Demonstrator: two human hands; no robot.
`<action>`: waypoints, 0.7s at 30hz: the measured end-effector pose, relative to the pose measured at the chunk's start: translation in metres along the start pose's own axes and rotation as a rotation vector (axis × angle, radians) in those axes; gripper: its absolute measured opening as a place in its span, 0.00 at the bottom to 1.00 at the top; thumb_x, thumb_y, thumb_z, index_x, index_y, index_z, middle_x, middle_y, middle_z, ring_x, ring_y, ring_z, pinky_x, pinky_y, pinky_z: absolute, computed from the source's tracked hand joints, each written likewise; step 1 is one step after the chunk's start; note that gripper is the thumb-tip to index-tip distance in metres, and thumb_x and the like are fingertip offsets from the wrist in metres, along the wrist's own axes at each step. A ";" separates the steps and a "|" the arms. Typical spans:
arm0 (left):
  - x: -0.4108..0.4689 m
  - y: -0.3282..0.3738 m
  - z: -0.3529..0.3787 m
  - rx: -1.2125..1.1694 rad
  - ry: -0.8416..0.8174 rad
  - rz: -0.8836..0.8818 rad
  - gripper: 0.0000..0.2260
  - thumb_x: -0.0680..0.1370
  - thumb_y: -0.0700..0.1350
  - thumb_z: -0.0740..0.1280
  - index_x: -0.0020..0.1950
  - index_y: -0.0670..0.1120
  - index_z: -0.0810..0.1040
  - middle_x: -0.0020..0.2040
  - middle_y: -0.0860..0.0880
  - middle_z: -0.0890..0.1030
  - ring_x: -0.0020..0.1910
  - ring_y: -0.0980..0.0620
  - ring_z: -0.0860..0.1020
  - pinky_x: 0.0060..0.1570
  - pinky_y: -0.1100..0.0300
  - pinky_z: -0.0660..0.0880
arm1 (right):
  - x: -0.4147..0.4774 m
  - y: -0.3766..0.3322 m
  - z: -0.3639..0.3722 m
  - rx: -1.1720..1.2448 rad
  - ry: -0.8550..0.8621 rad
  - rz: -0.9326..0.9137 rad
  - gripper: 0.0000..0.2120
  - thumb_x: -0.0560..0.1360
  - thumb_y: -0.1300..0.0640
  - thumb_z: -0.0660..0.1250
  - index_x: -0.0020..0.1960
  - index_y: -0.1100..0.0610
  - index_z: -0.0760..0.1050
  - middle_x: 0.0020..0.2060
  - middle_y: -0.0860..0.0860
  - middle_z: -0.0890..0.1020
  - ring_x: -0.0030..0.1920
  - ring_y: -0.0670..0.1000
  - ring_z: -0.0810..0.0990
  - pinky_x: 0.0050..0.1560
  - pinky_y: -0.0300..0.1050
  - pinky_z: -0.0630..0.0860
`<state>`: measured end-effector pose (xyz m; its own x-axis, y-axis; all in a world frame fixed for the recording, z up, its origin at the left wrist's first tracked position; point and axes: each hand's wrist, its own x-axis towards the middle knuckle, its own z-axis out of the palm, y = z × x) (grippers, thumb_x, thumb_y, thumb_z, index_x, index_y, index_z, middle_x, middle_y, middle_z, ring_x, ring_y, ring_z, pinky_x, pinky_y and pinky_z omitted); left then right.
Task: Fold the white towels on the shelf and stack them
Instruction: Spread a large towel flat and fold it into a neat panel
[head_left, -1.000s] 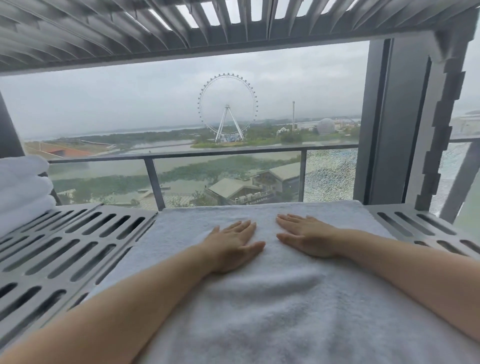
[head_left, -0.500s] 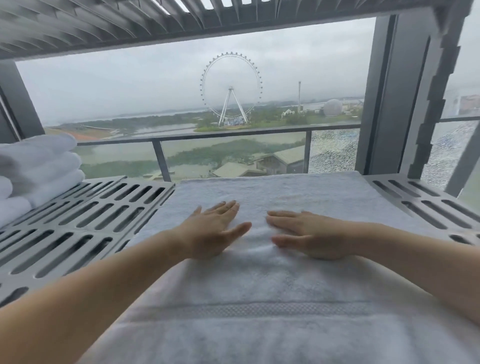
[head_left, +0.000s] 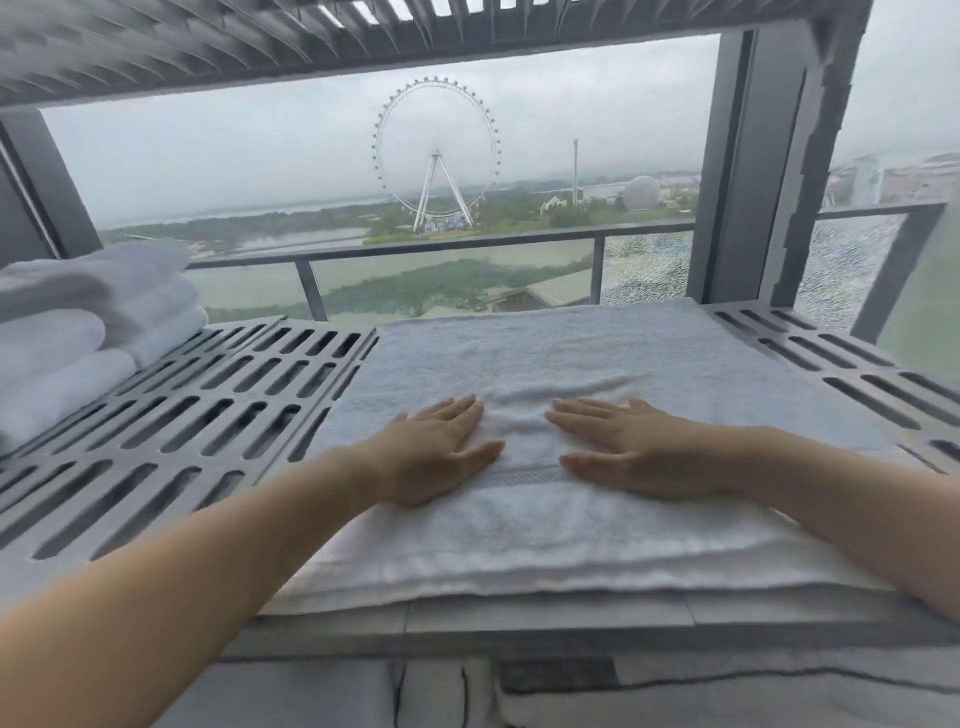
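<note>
Hands: two, flat on one towel

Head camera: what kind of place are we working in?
Probably a high-rise hotel or serviced-apartment balcony: a slotted metal shelf with folded white towels, a glass railing, and a Ferris wheel far below.

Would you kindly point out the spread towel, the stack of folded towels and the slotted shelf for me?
spread towel (head_left: 597, 353), head view, on its bare far half beyond the hands.
stack of folded towels (head_left: 93, 312), head view, on the side of the upper folds.
slotted shelf (head_left: 208, 405), head view, on the bare grating left of the towel.
</note>
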<state>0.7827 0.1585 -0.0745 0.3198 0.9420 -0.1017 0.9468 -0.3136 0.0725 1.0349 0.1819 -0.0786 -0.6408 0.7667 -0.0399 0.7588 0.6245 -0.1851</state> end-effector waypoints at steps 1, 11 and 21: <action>-0.008 0.000 0.001 -0.004 -0.003 0.003 0.33 0.76 0.67 0.44 0.76 0.52 0.43 0.76 0.55 0.43 0.74 0.57 0.43 0.73 0.48 0.45 | -0.004 -0.005 0.002 -0.011 -0.029 0.016 0.39 0.67 0.27 0.41 0.74 0.43 0.43 0.74 0.39 0.43 0.71 0.38 0.41 0.70 0.51 0.37; -0.103 0.017 0.007 -0.214 0.262 0.257 0.25 0.72 0.67 0.60 0.64 0.57 0.73 0.67 0.58 0.72 0.64 0.60 0.69 0.61 0.59 0.69 | -0.063 -0.070 0.008 0.196 0.150 -0.081 0.29 0.66 0.28 0.58 0.64 0.36 0.68 0.67 0.34 0.66 0.67 0.37 0.63 0.67 0.39 0.58; -0.126 0.018 0.032 -0.465 0.581 0.175 0.18 0.63 0.64 0.71 0.47 0.57 0.83 0.50 0.62 0.81 0.51 0.69 0.76 0.53 0.70 0.70 | -0.120 -0.071 0.035 0.229 0.672 0.067 0.14 0.67 0.46 0.73 0.49 0.51 0.82 0.49 0.41 0.82 0.51 0.37 0.78 0.56 0.34 0.72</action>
<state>0.7609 0.0304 -0.0921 0.2717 0.8349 0.4787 0.7299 -0.5030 0.4629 1.0534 0.0402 -0.0948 -0.3267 0.7744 0.5418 0.7030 0.5822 -0.4083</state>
